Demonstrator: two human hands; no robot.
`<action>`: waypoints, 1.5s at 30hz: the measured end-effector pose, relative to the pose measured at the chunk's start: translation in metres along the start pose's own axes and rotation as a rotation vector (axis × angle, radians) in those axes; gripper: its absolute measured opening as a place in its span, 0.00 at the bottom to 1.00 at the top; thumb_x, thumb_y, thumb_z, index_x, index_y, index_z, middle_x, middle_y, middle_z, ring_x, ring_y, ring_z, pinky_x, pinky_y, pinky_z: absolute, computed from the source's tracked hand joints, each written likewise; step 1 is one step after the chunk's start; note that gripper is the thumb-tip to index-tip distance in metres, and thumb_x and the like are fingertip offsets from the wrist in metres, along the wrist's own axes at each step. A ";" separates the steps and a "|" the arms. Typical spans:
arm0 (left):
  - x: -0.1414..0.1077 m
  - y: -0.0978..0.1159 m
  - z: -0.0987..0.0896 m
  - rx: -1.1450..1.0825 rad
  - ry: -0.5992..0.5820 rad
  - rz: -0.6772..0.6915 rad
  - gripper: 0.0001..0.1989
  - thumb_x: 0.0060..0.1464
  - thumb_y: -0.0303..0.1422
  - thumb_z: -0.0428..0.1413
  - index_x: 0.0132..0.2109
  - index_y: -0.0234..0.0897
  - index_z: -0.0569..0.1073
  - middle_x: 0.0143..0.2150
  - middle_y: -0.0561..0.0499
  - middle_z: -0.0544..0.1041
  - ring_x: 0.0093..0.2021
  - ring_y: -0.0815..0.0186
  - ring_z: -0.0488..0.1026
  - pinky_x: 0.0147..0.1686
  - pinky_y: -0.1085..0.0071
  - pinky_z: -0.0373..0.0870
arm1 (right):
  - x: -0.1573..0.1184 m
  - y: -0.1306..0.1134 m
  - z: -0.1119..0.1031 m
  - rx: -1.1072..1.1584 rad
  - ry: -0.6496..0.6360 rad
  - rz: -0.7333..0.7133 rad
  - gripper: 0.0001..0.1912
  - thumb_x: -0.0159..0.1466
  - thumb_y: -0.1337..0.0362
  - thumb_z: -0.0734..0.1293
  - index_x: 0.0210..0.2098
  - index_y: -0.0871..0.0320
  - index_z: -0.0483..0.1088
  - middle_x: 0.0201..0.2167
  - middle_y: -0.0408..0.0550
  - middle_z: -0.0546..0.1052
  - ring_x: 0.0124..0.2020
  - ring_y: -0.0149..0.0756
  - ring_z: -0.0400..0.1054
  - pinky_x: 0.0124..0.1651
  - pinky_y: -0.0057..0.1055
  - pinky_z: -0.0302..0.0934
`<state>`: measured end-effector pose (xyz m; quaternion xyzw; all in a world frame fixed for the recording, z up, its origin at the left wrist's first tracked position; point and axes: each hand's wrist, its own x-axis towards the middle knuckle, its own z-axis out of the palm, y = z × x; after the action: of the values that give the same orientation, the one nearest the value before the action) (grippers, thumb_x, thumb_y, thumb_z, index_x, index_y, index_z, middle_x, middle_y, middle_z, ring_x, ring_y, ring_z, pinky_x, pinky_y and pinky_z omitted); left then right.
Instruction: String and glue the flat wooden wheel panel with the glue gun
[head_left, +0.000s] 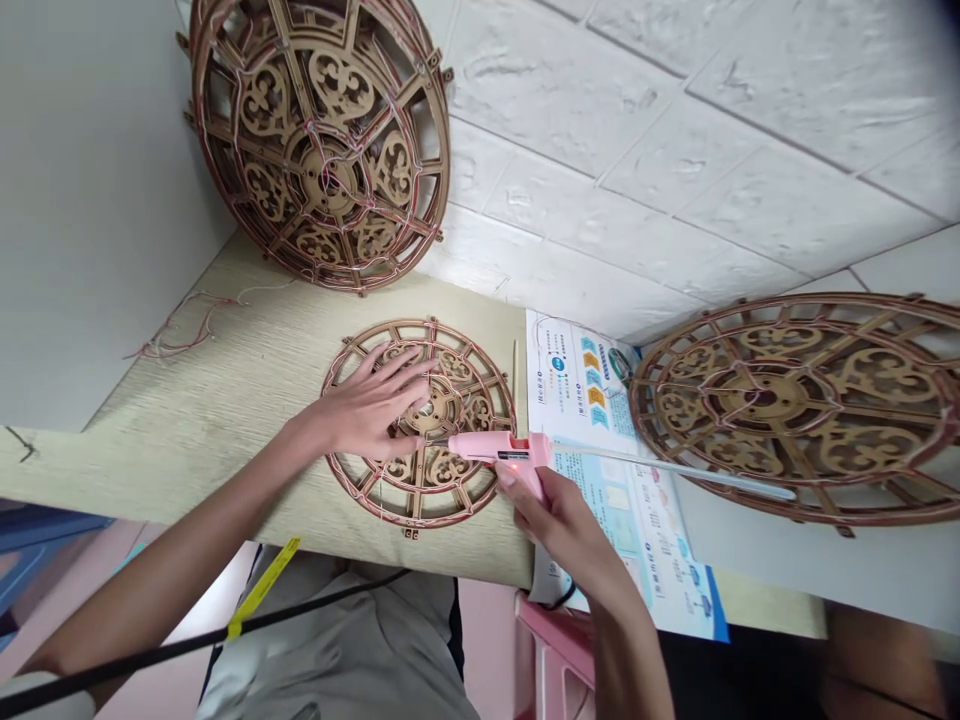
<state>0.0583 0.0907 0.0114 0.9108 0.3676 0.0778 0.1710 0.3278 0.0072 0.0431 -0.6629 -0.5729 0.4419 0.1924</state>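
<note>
The left hand (367, 405) is laid palm-down, its fingers spread wide and pressed onto a fretwork disc (442, 490) of laser-cut wood. The fingertips reach across the disc's upper part, and the thumb lies near its hub. The right hand (562, 530) is curled around the grip of a pink glue gun (502, 450), with the fingers closed on the handle. Exact finger placement on the trigger cannot be told.

The gun is held just above the disc, its nozzle directed toward the hub and close beside the left thumb. A red light is lit on the gun's body. A thin, clear glue stick (675, 468) extends from the rear.

The disc is lying flat on a woodgrain board (187, 445), with a thin wooden stick (515, 372) standing just beyond its edge. A printed leaflet (592, 390) is placed beside the disc, partly under the gun and right hand. Two larger wooden discs laced with red and white wire are seen: one (322, 140) is propped against a white tiled wall (675, 170), and the other (795, 400) rests past the leaflet. Loose wires (180, 330) are lying on the board.
</note>
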 end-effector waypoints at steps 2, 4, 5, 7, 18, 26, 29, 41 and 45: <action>0.000 -0.002 -0.001 -0.011 -0.009 0.006 0.19 0.60 0.48 0.55 0.48 0.37 0.67 0.76 0.42 0.50 0.76 0.47 0.41 0.72 0.43 0.34 | 0.000 0.003 -0.001 0.056 0.005 0.015 0.35 0.57 0.29 0.64 0.22 0.53 0.51 0.21 0.36 0.49 0.23 0.27 0.44 0.22 0.27 0.41; 0.001 -0.003 -0.003 -0.018 -0.013 0.007 0.18 0.60 0.47 0.55 0.47 0.37 0.67 0.75 0.42 0.52 0.76 0.49 0.41 0.73 0.44 0.33 | -0.001 0.005 -0.001 0.114 0.005 0.029 0.36 0.54 0.28 0.65 0.22 0.53 0.52 0.21 0.36 0.49 0.23 0.27 0.44 0.22 0.26 0.41; 0.001 -0.003 -0.004 -0.024 -0.013 0.007 0.16 0.61 0.45 0.54 0.47 0.37 0.67 0.75 0.42 0.53 0.76 0.50 0.42 0.73 0.45 0.34 | -0.002 0.006 -0.002 0.144 0.010 0.034 0.36 0.53 0.27 0.65 0.22 0.54 0.53 0.21 0.35 0.49 0.23 0.27 0.44 0.23 0.26 0.42; 0.002 -0.004 -0.007 -0.049 -0.005 0.004 0.13 0.62 0.42 0.51 0.47 0.37 0.67 0.73 0.43 0.57 0.76 0.54 0.44 0.73 0.48 0.36 | -0.006 0.007 -0.002 0.208 0.023 0.036 0.37 0.52 0.27 0.66 0.22 0.54 0.54 0.20 0.35 0.50 0.23 0.26 0.44 0.23 0.26 0.43; 0.034 -0.020 -0.036 -0.192 -0.079 0.096 0.12 0.66 0.37 0.46 0.43 0.38 0.72 0.55 0.51 0.78 0.56 0.62 0.73 0.59 0.64 0.65 | -0.026 0.013 -0.012 0.370 0.015 0.019 0.33 0.61 0.34 0.65 0.19 0.56 0.57 0.17 0.41 0.60 0.21 0.27 0.47 0.25 0.29 0.44; 0.029 0.002 -0.032 -0.047 0.112 0.051 0.18 0.67 0.42 0.49 0.56 0.38 0.73 0.66 0.45 0.69 0.73 0.52 0.54 0.70 0.49 0.52 | -0.022 0.000 -0.014 0.282 -0.027 -0.006 0.32 0.60 0.36 0.67 0.20 0.56 0.58 0.17 0.38 0.55 0.21 0.26 0.44 0.25 0.29 0.40; 0.013 0.009 -0.022 0.020 0.095 -0.095 0.27 0.69 0.46 0.43 0.69 0.41 0.63 0.74 0.43 0.56 0.76 0.48 0.44 0.70 0.41 0.47 | -0.014 0.000 -0.012 0.230 -0.027 -0.012 0.33 0.58 0.33 0.67 0.21 0.55 0.58 0.17 0.37 0.52 0.21 0.26 0.42 0.23 0.28 0.38; 0.010 0.006 -0.008 0.033 0.026 -0.040 0.40 0.61 0.57 0.51 0.72 0.41 0.57 0.77 0.41 0.41 0.76 0.38 0.34 0.70 0.35 0.36 | 0.002 0.006 -0.010 0.169 -0.133 0.035 0.35 0.57 0.28 0.63 0.22 0.55 0.58 0.17 0.37 0.52 0.21 0.27 0.43 0.23 0.29 0.39; 0.009 0.012 -0.004 0.033 0.006 0.003 0.47 0.58 0.60 0.51 0.74 0.38 0.51 0.77 0.37 0.37 0.76 0.40 0.31 0.71 0.37 0.35 | 0.004 0.004 -0.012 0.181 -0.142 0.048 0.34 0.58 0.29 0.63 0.21 0.55 0.57 0.17 0.37 0.51 0.21 0.27 0.43 0.23 0.29 0.39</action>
<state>0.0713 0.0899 0.0196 0.9139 0.3678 0.0746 0.1546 0.3394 0.0124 0.0453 -0.6233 -0.5270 0.5421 0.1997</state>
